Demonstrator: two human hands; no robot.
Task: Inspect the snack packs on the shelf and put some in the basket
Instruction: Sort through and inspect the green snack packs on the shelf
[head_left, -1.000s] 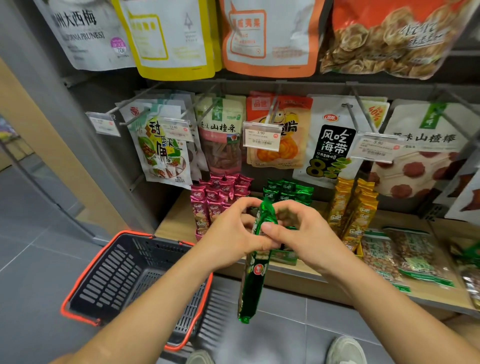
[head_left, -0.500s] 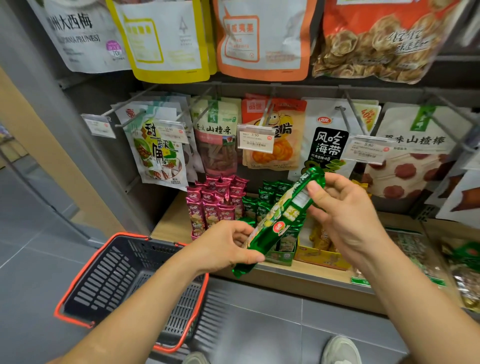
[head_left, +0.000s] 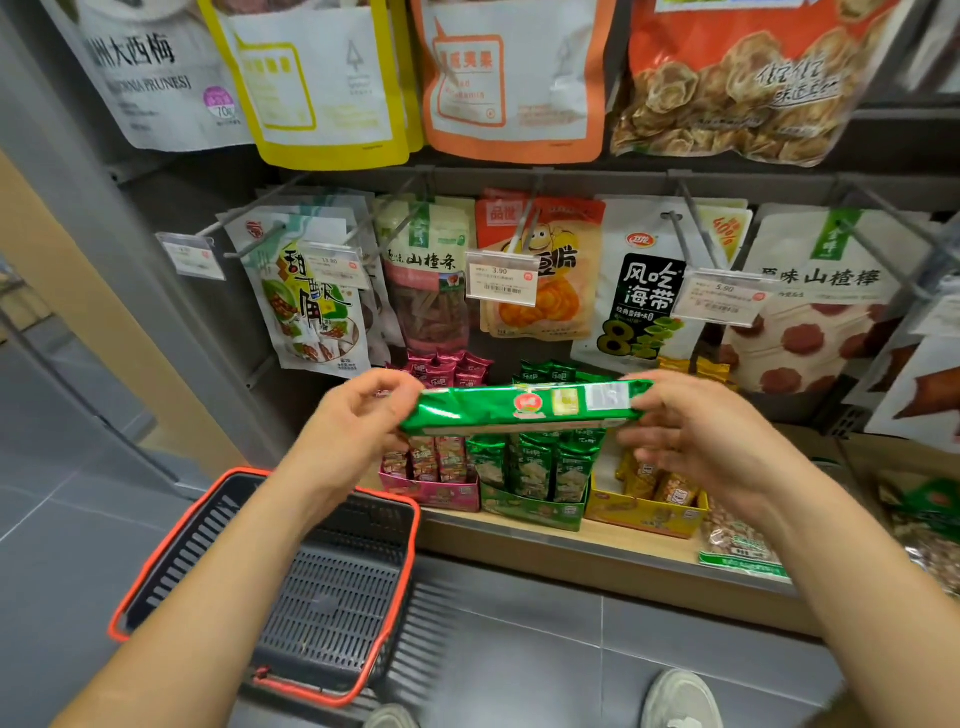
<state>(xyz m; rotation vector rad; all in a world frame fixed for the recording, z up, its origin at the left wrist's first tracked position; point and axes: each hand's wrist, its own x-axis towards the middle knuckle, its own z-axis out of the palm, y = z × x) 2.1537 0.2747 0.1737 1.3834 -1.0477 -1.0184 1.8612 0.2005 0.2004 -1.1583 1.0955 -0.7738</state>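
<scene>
Green snack pack (head_left: 524, 408) is up level in front of the shelf (head_left: 571, 543). My left hand (head_left: 358, 421) pinches its left end and my right hand (head_left: 696, 431) pinches the right end, fingers curled on the foil. A round red logo and a white label face me, the print too blurred to read. Behind it, price tags read 3.90 (head_left: 501, 283) and 5.90 (head_left: 724, 296), and one bag (head_left: 644, 296) says 风吃海带. The basket (head_left: 337, 597) sits low on my left.
</scene>
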